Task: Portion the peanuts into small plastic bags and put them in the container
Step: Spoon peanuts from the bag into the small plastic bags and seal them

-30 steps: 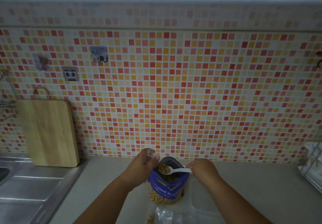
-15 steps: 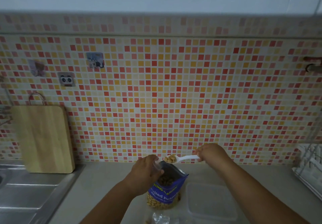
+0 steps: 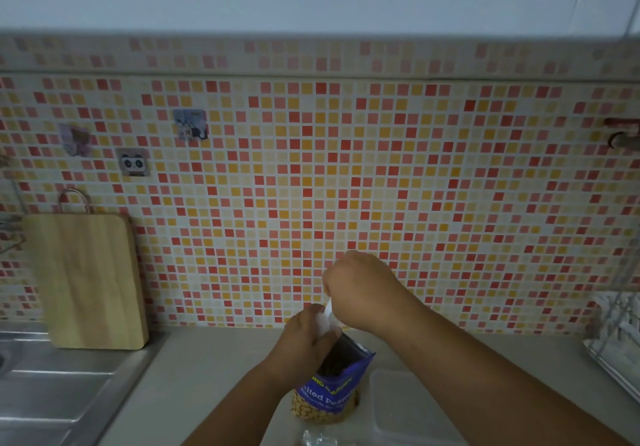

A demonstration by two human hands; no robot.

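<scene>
Open blue peanut pouch (image 3: 327, 390), upright, peanuts (image 3: 322, 411) visible at its base, just beside clear container (image 3: 408, 407).

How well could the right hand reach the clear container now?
Probably yes: the container lies right of the peanut bag, just below that forearm, with nothing between. But the right hand grips the spoon.

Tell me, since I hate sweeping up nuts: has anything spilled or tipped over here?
Nothing stands out. The blue peanut pouch stands open on the grey counter, no loose nuts visible around it. The right hand holds a white plastic spoon at the small clear plastic bag that the left hand grips.
</scene>
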